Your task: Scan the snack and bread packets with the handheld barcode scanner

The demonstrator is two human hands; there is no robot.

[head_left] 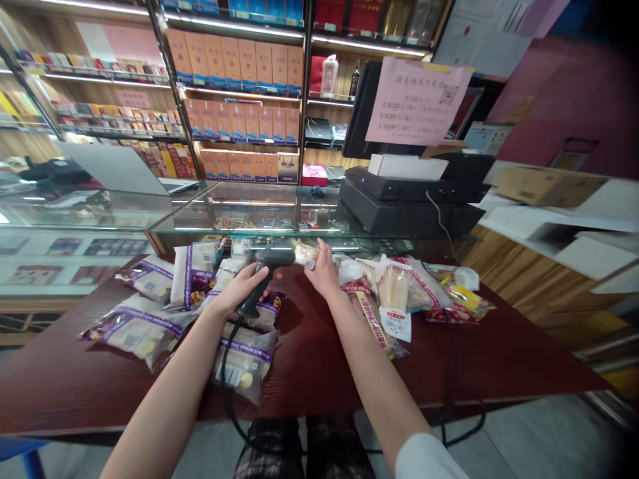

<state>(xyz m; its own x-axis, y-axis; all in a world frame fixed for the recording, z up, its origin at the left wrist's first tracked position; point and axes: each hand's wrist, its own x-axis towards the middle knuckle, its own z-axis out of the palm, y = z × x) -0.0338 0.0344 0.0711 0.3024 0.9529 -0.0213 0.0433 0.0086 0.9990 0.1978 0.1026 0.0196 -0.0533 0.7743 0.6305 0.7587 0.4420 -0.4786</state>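
Observation:
My left hand is wrapped round the grip of a black barcode scanner, its head pointing right. A black cable runs down from the scanner's handle. Just in front of the scanner head, my right hand pinches a small wrapped snack packet with a barcode label on it. Purple-and-clear bread packages lie around and under my left forearm. Right of my right hand lie a red-and-yellow bread package and a clear bag with pale bread.
The dark red wooden table carries several packages on both sides. Behind it stands a glass display counter with a monitor and black cash-register unit. Shelves of orange boxes line the back. A blue stool is at lower left.

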